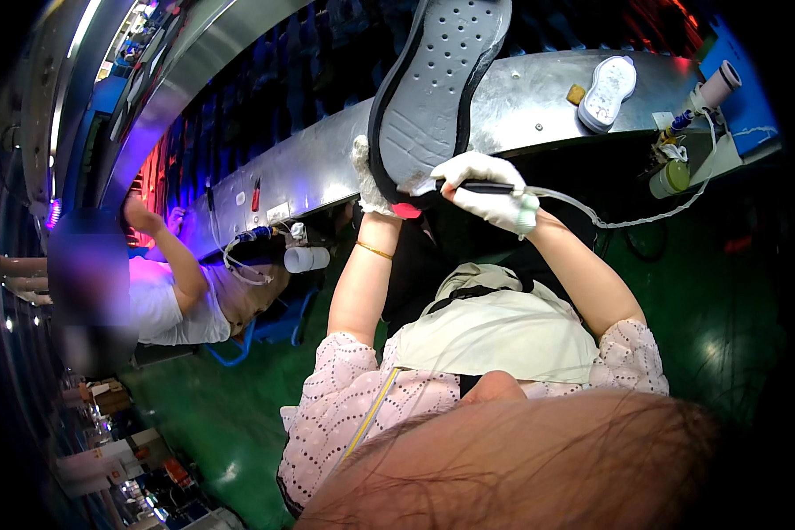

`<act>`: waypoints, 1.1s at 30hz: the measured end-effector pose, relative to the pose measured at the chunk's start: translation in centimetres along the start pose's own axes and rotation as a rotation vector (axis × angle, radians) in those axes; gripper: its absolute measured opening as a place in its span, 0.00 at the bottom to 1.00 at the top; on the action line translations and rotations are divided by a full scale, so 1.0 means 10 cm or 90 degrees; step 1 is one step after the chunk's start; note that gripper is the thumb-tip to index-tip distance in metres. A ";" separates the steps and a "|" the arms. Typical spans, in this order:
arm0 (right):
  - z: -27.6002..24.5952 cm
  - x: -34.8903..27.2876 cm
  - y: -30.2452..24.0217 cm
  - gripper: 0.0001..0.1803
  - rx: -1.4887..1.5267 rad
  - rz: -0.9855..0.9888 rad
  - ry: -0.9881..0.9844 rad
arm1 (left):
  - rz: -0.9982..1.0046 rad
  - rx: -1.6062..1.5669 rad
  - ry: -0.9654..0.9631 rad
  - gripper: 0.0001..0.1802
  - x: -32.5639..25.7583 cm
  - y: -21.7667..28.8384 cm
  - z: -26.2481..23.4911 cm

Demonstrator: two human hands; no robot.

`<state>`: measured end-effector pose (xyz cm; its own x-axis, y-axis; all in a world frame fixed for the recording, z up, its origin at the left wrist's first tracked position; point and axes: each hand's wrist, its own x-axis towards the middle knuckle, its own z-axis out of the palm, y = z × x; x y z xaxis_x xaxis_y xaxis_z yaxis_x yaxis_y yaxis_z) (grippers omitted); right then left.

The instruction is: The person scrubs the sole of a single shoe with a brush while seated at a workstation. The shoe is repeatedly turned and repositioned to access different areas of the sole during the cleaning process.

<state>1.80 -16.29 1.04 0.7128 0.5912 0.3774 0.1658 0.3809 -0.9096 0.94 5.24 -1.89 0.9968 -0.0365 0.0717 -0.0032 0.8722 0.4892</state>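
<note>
Working the heel end of the shoe (437, 79) right now, sole up and tipped toward the person, high over the steel bench (539, 97). The left hand (368, 177), in a white glove, cups the shoe's near edge from the side, fingers wrapped tight on it, forearm rising almost straight up from the lap. The right hand (486, 190), gloved too, pinches a dark pen-like tool (486, 187) low between closed fingers, its tip touching the grey sole where it meets the black rim, and a pale hose (627, 219) trails off to the right. By the look of it this is an edge pass along the sole's seam; the next move calls for a steady tip and a slow turn of the shoe by the left wrist. A second white sole (608, 91) lies on the bench, well apart. A co-worker (181, 291) reaches up at far left.
</note>
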 end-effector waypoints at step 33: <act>-0.83 0.27 -0.09 0.09 -0.041 0.377 -0.210 | -0.340 0.263 0.079 0.34 0.01 0.25 0.59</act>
<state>9.20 -20.93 1.41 0.4529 0.8765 -0.1633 -0.1414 -0.1103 -0.9838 0.59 4.50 4.47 0.8718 -0.3322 -0.3600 0.4858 0.4919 0.7225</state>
